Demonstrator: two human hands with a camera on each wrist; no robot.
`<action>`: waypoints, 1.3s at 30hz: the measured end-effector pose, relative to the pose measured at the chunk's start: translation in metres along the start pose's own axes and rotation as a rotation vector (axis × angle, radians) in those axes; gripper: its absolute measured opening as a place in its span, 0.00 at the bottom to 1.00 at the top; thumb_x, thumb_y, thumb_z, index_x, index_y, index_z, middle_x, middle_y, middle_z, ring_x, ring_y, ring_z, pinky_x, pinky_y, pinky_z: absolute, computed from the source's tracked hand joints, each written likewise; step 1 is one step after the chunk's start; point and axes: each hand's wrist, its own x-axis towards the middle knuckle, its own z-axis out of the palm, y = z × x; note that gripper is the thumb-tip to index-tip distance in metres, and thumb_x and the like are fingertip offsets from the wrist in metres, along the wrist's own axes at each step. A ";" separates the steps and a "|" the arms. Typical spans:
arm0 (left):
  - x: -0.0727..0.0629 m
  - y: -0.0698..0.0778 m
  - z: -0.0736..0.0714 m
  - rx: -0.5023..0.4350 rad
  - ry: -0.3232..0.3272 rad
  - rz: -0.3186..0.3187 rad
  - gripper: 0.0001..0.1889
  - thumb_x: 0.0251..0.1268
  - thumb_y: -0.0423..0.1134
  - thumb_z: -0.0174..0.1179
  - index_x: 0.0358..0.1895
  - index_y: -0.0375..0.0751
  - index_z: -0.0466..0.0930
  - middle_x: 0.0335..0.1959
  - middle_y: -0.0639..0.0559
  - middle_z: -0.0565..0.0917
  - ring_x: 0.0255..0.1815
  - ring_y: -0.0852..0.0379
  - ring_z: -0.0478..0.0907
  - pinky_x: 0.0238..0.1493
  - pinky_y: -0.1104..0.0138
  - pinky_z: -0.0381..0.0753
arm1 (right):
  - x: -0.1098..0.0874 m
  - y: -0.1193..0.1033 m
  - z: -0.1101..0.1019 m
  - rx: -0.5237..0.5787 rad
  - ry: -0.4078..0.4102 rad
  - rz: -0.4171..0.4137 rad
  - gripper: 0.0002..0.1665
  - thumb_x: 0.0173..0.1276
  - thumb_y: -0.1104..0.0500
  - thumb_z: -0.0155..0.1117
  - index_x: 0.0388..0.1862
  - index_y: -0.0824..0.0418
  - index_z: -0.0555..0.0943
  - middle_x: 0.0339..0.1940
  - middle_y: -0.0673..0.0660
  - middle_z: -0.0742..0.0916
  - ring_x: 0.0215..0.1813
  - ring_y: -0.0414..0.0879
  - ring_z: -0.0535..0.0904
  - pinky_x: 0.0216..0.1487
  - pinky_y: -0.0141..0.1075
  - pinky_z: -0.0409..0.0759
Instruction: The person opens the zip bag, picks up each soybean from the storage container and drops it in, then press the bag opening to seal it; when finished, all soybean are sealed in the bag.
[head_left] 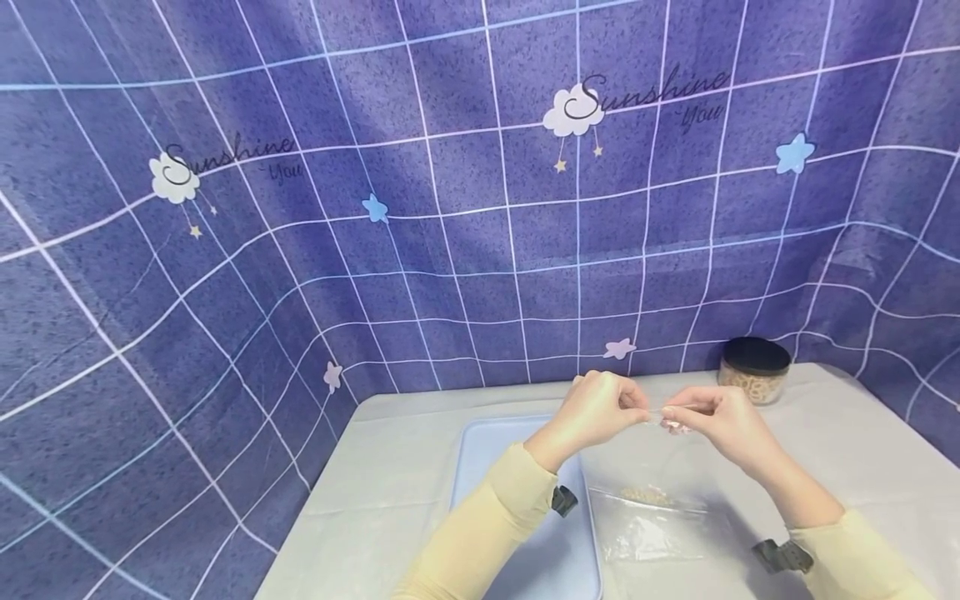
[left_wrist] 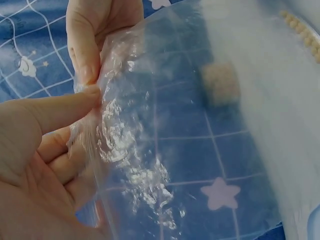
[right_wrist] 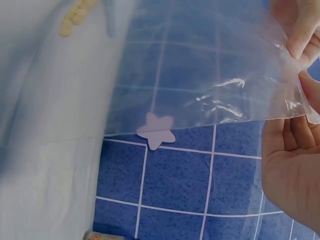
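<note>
Both hands pinch the upper edge of a clear plastic bag [left_wrist: 135, 145], whose film spreads away from the fingers in the wrist views. My left hand [head_left: 596, 407] holds it between thumb and fingers. Close beside it, my right hand [head_left: 720, 421] pinches the same edge, with thumb tips almost meeting. Below the hands in the head view, small pale beige pieces [head_left: 647, 496] lie in or behind clear film; which cannot be told. Similar round pieces [left_wrist: 302, 35] show at the upper right of the left wrist view.
A light blue tray [head_left: 468, 442] lies left of the bag, partly under the left forearm. At the back right stands a clear jar with a black lid [head_left: 753, 358], holding ring-shaped pieces. A pale cloth covers the table [head_left: 360, 500]; a blue checked curtain [head_left: 465, 208] hangs behind.
</note>
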 end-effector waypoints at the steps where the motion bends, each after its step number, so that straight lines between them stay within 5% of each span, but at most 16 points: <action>1: -0.001 0.000 -0.001 0.003 -0.002 0.001 0.05 0.62 0.48 0.73 0.36 0.55 0.90 0.30 0.69 0.87 0.28 0.81 0.73 0.42 0.73 0.66 | 0.000 0.000 0.000 0.004 0.003 -0.004 0.03 0.68 0.68 0.70 0.35 0.68 0.87 0.26 0.55 0.89 0.30 0.42 0.86 0.36 0.32 0.84; 16: -0.006 0.001 -0.004 0.012 -0.009 0.021 0.05 0.60 0.49 0.73 0.33 0.56 0.91 0.26 0.70 0.87 0.24 0.81 0.71 0.38 0.74 0.64 | 0.001 -0.002 0.005 0.015 -0.047 0.031 0.05 0.68 0.64 0.70 0.40 0.66 0.88 0.33 0.53 0.90 0.34 0.44 0.88 0.41 0.32 0.84; 25: -0.008 -0.003 -0.004 0.004 0.015 0.049 0.04 0.60 0.47 0.74 0.33 0.54 0.92 0.27 0.68 0.88 0.23 0.81 0.71 0.31 0.80 0.68 | 0.001 -0.002 0.004 -0.061 -0.005 0.011 0.03 0.69 0.65 0.70 0.36 0.65 0.88 0.29 0.52 0.90 0.31 0.42 0.87 0.39 0.31 0.84; 39: -0.012 -0.003 -0.009 0.021 0.004 0.076 0.07 0.58 0.48 0.75 0.35 0.53 0.93 0.29 0.68 0.88 0.23 0.81 0.71 0.26 0.82 0.68 | 0.000 -0.001 0.007 0.033 -0.037 0.019 0.05 0.67 0.68 0.70 0.39 0.71 0.87 0.33 0.54 0.91 0.34 0.43 0.89 0.41 0.31 0.85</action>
